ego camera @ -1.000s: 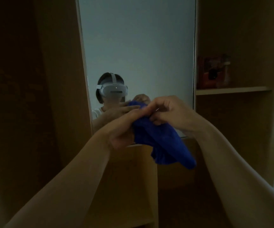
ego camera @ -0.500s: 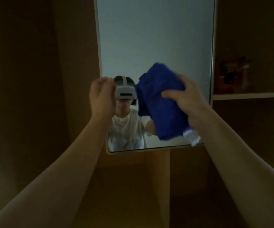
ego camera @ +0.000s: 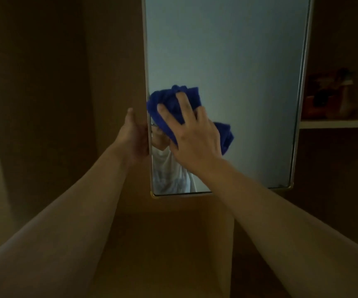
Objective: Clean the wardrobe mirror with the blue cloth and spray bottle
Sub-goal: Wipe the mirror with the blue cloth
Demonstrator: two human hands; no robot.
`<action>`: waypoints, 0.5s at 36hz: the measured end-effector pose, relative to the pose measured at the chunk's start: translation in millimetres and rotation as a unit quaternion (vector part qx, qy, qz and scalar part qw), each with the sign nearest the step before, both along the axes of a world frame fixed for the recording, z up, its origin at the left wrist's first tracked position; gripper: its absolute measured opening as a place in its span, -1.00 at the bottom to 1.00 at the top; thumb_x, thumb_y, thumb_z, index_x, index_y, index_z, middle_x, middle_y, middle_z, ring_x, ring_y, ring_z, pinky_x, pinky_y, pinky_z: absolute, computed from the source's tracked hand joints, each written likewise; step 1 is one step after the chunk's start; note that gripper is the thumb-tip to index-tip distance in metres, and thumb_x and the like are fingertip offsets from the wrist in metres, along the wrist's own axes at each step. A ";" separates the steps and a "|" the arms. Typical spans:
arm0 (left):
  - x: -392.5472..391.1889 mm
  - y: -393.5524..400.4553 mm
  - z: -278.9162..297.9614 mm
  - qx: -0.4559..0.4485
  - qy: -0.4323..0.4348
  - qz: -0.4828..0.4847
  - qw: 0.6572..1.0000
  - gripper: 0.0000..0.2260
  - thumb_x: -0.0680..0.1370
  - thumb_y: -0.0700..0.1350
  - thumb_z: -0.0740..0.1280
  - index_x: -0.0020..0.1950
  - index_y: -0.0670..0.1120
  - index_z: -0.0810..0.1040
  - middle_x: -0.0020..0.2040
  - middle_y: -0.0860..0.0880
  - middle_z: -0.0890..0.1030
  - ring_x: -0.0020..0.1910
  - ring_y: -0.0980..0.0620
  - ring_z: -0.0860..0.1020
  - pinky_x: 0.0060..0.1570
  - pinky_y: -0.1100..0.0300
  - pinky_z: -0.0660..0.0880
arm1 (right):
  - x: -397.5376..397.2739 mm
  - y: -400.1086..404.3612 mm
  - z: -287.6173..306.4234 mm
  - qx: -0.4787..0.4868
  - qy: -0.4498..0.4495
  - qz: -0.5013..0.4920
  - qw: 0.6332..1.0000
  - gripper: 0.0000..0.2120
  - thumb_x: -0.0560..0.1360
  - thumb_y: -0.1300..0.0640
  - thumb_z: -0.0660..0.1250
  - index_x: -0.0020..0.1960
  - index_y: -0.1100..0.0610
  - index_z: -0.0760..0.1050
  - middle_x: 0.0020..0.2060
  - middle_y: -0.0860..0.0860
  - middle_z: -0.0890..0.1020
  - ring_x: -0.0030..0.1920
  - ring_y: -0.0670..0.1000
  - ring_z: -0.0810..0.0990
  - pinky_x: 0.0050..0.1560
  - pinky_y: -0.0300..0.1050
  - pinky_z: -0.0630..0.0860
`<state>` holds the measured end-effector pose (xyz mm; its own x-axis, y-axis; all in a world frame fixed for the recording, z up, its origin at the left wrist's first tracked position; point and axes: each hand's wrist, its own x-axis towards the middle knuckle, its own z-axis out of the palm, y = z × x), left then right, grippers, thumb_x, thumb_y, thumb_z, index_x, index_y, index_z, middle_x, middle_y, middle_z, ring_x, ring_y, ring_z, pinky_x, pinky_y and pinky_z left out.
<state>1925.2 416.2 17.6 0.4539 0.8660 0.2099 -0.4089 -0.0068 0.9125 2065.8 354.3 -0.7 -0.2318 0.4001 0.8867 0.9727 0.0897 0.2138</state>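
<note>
The tall wardrobe mirror [ego camera: 238,61] hangs in front of me in dim light. A bunched blue cloth [ego camera: 165,100] lies flat against the glass near the mirror's left edge, about halfway up what shows. My right hand [ego camera: 193,136] presses on the cloth with its fingers spread. My left hand [ego camera: 134,136] grips the mirror's left edge just beside the cloth, thumb up and fingers hidden behind the frame. No spray bottle is in view.
A shelf [ego camera: 337,124] to the right of the mirror carries a dark reddish object [ego camera: 328,95]. Brown wardrobe panels [ego camera: 113,61] stand on the left. Below the mirror an upright wooden partition [ego camera: 230,244] runs down.
My right hand carried the cloth up and left and now presses it flat on the glass. My left hand let go of the cloth and took hold of the mirror's left edge.
</note>
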 end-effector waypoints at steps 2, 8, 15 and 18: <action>-0.7 5.3 1.0 0.003 0.000 0.003 1.000 -0.30 0.51 0.37 -0.12 -0.01 -0.13 0.60 -0.04 -0.16 0.67 -0.09 -0.06 0.65 -0.28 0.14 0.59 | 1.9 -3.6 -13.1 -0.019 -0.008 0.008 1.000 -0.28 0.36 0.02 0.43 0.47 -0.03 0.24 0.45 0.19 0.24 0.16 0.24 0.45 -0.16 -0.02 0.53; 4.6 15.0 3.4 0.024 0.041 0.087 0.995 -0.42 0.54 0.32 -0.09 -0.06 -0.11 0.50 -0.21 -0.14 0.67 -0.30 -0.04 0.65 -0.33 0.13 0.51 | -3.9 -6.3 -66.2 -0.069 0.013 0.052 0.996 -0.19 0.31 -0.06 0.46 0.46 -0.03 0.17 0.40 0.17 0.14 0.09 0.20 0.50 -0.37 -0.11 0.53; 16.0 12.9 2.8 0.029 0.092 0.190 0.977 -0.46 0.55 0.30 -0.01 0.23 -0.06 0.45 -0.09 -0.06 0.65 -0.23 0.00 0.65 -0.30 0.17 0.58 | -17.7 -9.1 -99.3 -0.092 0.079 0.074 0.990 -0.29 0.38 -0.15 0.29 0.47 0.00 0.19 0.40 0.19 0.23 0.01 0.12 0.50 -0.38 -0.13 0.52; 20.7 11.0 2.0 0.016 0.112 0.239 0.964 -0.32 0.52 0.32 0.02 0.44 -0.15 0.24 0.38 -0.17 0.32 0.35 -0.19 0.31 0.28 -0.08 0.32 | -15.0 -12.1 -103.7 -0.092 0.061 0.070 0.991 -0.34 0.40 -0.14 0.23 0.46 0.01 0.24 0.39 0.17 0.30 0.05 0.12 0.48 -0.06 0.03 0.50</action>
<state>1945.8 427.2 19.5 0.0418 0.9821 0.1836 -0.1447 -0.1759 0.9737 2050.8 342.2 -104.4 -0.1926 0.5282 0.8270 0.9654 0.2528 0.0634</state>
